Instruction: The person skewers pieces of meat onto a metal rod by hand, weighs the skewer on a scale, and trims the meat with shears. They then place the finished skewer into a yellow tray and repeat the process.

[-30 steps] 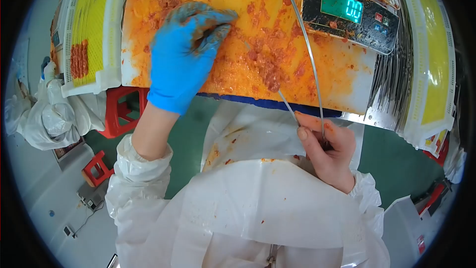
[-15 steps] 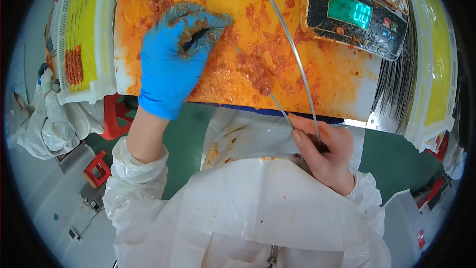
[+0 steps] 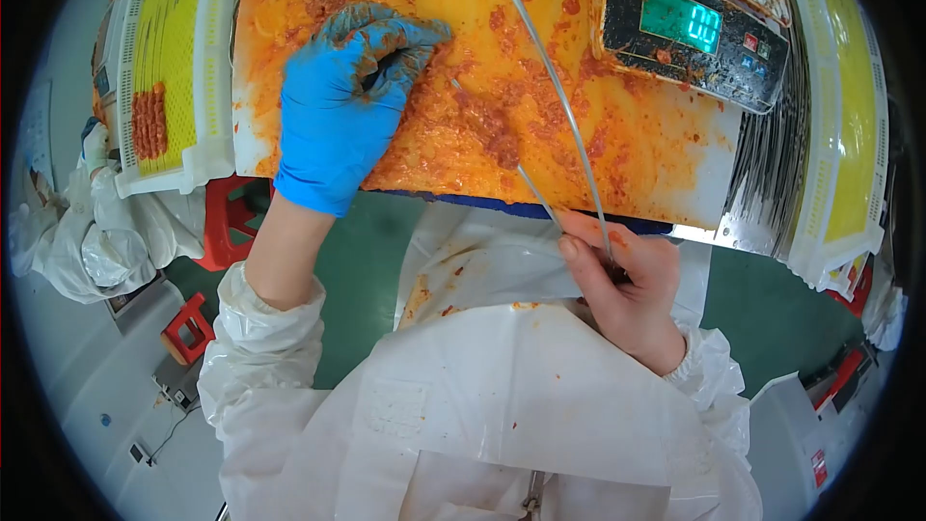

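Pinching two metal skewers (image 3: 540, 68) in the bare right hand (image 3: 622, 294) at 4 o'clock; curling the gloved left hand (image 3: 342, 116) narrowly around marinated meat (image 3: 391, 41) at 10 o'clock on the desk (image 3: 656, 150). Seemingly threading; next likely calling for lining meat up with a skewer tip.

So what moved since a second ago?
The right hand shifted a little left, and the long skewer it grips swung its tip left, away from the scale. The blue-gloved left hand stayed curled on the orange board. Nothing was picked up or let go.
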Demonstrator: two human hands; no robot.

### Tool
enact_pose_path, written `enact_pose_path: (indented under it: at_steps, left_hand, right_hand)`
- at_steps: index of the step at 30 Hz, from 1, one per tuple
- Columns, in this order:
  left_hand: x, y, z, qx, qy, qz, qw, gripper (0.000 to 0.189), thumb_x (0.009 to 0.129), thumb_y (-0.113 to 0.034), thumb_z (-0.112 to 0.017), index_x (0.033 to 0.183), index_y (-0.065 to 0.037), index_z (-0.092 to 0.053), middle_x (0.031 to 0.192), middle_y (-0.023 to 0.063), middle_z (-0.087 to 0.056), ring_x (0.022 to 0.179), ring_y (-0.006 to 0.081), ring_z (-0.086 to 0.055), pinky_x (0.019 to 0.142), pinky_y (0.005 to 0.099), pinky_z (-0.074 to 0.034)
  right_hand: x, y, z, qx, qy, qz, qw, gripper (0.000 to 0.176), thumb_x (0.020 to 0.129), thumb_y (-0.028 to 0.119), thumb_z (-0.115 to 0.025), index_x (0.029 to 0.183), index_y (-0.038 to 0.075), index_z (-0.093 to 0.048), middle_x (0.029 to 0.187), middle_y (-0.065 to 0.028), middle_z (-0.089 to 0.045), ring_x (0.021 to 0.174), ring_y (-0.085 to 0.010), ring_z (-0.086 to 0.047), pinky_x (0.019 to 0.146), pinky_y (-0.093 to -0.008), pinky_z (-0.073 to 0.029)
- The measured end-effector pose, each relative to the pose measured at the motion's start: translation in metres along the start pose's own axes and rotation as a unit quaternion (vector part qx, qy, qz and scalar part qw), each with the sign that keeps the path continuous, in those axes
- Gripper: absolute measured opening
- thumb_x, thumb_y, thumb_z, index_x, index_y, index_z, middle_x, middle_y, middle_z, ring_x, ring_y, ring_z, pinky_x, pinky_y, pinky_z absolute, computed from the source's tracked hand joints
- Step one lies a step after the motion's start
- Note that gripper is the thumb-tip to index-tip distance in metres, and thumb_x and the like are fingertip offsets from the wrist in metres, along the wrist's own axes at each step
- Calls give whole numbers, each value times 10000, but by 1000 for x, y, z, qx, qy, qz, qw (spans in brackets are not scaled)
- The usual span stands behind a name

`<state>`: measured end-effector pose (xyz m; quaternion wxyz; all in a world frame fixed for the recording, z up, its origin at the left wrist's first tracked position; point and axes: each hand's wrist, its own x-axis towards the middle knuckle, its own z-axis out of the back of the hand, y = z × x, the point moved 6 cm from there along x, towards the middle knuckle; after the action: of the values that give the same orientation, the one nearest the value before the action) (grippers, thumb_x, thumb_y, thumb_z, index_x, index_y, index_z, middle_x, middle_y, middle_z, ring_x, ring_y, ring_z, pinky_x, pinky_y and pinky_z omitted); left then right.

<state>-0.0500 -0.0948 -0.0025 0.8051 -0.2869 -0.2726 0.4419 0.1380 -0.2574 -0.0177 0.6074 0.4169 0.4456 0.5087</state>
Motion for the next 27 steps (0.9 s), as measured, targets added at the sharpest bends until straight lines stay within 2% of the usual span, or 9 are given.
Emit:
enact_pose_path:
  at_steps: [5, 8, 11, 14, 17, 21, 23, 26, 27]
  left_hand:
    - [-4, 3, -5, -39, -31, 58, 997, 196, 796, 109, -631, 965, 17, -669, 990, 61, -603, 881, 146, -614, 791, 243, -506]
    - [1, -1, -3, -71, -45, -15, 996, 193, 783, 44, -656, 941, -60, -692, 881, 55, -633, 780, 143, -614, 676, 259, -499]
    - [-1, -1, -4, -30, -10, 67, 997, 191, 799, 100, -636, 969, 18, -667, 980, 52, -586, 883, 138, -601, 795, 243, -497]
    - [-1, 1, -13, -86, -22, -9, 996, 220, 760, 44, -683, 955, -56, -698, 897, 74, -625, 792, 164, -615, 692, 262, -504]
    - [-3, 0, -10, -104, -40, 5, 994, 205, 758, 40, -686, 943, -49, -700, 902, 84, -629, 800, 194, -620, 696, 273, -507]
    - [0, -6, -7, -22, -23, -42, 999, 184, 769, 37, -675, 934, -41, -698, 916, 97, -637, 806, 222, -625, 700, 287, -510]
    - [-2, -9, -4, 39, -27, -68, 997, 182, 773, 34, -671, 938, -39, -696, 920, 101, -641, 813, 225, -626, 706, 290, -511]
    - [0, -6, -4, 50, -9, -57, 997, 200, 777, 31, -667, 960, -44, -692, 923, 96, -641, 820, 219, -624, 716, 285, -506]
    - [2, -3, -1, 7, -29, -17, 999, 198, 777, 32, -667, 958, -44, -693, 921, 94, -642, 820, 219, -623, 717, 282, -504]
  right_hand:
    - [-8, -3, 5, -7, -17, 33, 999, 270, 790, -17, -668, 1056, 18, -683, 638, -103, -607, 454, -135, -507, 471, -234, -415]
    - [-9, -3, 6, -12, -21, 35, 999, 278, 785, -13, -672, 1060, 20, -686, 610, -98, -589, 445, -138, -499, 463, -232, -407]
    - [-12, -8, 8, -16, -16, 26, 999, 282, 783, -8, -674, 1063, 25, -687, 587, -91, -571, 439, -140, -492, 456, -230, -398]
    - [-13, -11, 8, -2, -30, 44, 999, 284, 784, -6, -674, 1065, 27, -687, 575, -86, -561, 436, -142, -488, 452, -230, -393]
    - [-18, -14, 8, 7, -30, 40, 999, 281, 785, -5, -675, 1064, 27, -687, 587, -88, -568, 439, -150, -493, 454, -236, -399]
    - [-7, -2, 5, -39, -1, 12, 999, 279, 787, -7, -674, 1063, 32, -687, 626, -99, -591, 449, -167, -505, 466, -250, -420]
    - [-3, 1, 2, -43, -6, 29, 999, 283, 790, -11, -668, 1068, 34, -684, 647, -104, -602, 458, -174, -515, 476, -252, -430]
    - [-3, 3, 2, -49, -9, 46, 998, 293, 792, -18, -660, 1080, 36, -679, 661, -111, -606, 469, -182, -525, 486, -251, -438]
    - [-1, 4, 3, -51, -11, 54, 997, 298, 793, -20, -657, 1084, 36, -677, 663, -113, -606, 472, -184, -528, 489, -250, -439]
